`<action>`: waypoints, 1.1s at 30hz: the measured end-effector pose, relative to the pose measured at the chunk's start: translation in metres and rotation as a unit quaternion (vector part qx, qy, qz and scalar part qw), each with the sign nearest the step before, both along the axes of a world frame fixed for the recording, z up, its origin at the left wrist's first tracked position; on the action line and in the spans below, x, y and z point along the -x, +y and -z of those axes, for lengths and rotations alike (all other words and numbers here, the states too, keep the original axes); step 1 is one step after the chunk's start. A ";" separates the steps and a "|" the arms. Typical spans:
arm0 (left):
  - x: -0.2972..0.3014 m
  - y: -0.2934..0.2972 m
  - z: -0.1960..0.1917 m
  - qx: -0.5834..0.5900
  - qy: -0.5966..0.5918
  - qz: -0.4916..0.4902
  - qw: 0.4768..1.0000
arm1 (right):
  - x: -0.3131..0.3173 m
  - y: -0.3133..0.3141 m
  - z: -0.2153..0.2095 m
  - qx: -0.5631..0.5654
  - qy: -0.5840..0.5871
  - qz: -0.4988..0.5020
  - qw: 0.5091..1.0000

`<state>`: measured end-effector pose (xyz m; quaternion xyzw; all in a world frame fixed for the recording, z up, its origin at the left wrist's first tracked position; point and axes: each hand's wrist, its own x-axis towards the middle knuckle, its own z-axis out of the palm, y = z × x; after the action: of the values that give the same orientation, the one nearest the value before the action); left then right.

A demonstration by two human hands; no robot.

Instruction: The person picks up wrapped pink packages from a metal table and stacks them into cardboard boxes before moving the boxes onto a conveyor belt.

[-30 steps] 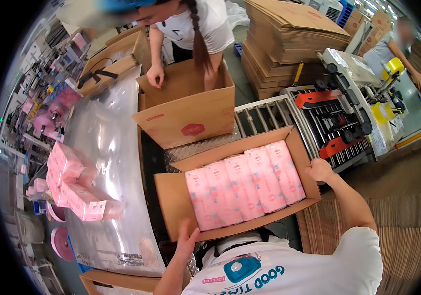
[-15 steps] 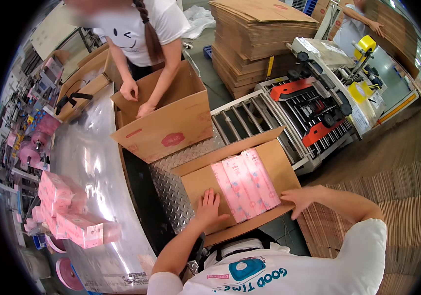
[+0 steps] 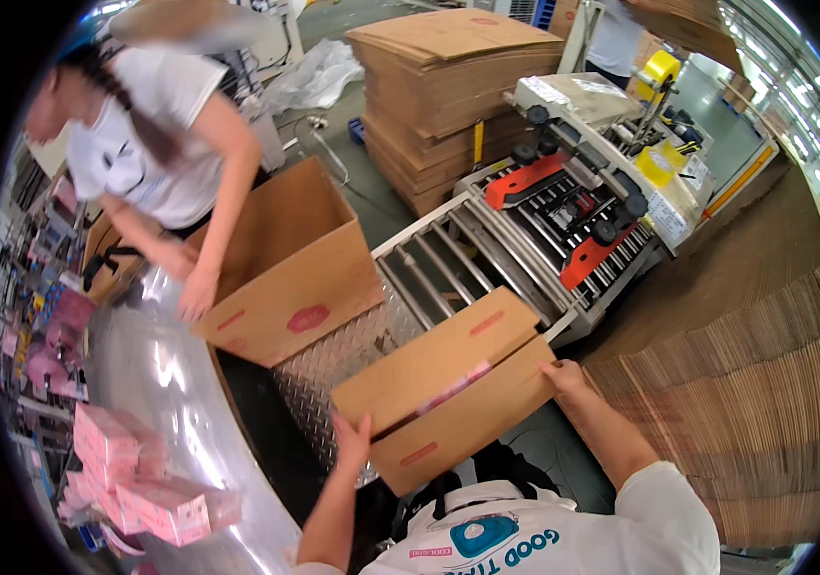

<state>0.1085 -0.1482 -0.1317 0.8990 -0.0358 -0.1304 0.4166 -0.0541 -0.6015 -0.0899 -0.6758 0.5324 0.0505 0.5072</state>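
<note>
In front of me sits a cardboard carton [image 3: 429, 369], its two long flaps folded inward. A narrow gap between them shows a strip of the pink packs [image 3: 455, 387] inside. My left hand [image 3: 351, 441] grips the carton's left end where the flaps meet, its thumb and fingers around the edge. At the opposite end, my right hand [image 3: 566, 378] holds the corner of the near flap, thumb on top and the other fingers partly hidden.
A co-worker stands at the far left, hands by an open carton [image 3: 285, 321]. Pink packs [image 3: 161, 508] lie on the metal table [image 3: 175, 383]. Beyond my carton are a roller conveyor [image 3: 439, 259] and taping machine [image 3: 592, 206]. Flat cardboard stacks [image 3: 717, 412] stand at right and behind.
The carton's long flaps have come down over the pink packs. My left hand has moved from inside to the left end. The co-worker's hands have left their carton's inside, moving left.
</note>
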 end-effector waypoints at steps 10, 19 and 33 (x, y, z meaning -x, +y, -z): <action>0.003 -0.150 -0.012 0.169 0.074 -0.164 0.969 | -0.170 -0.050 -0.053 0.421 -0.208 -0.241 0.850; -0.153 -0.367 -0.024 0.039 0.064 -0.077 0.994 | -0.238 -0.167 -0.040 0.493 -0.097 -0.420 0.755; -0.100 -0.448 -0.049 0.340 0.305 -0.034 0.889 | -0.208 -0.262 -0.112 0.146 -0.201 -0.220 0.943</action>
<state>0.2083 -0.5961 -0.0825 0.6190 0.0813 -0.3636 0.6914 0.1538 -0.8632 0.0216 -0.8390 0.2590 -0.0539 0.4754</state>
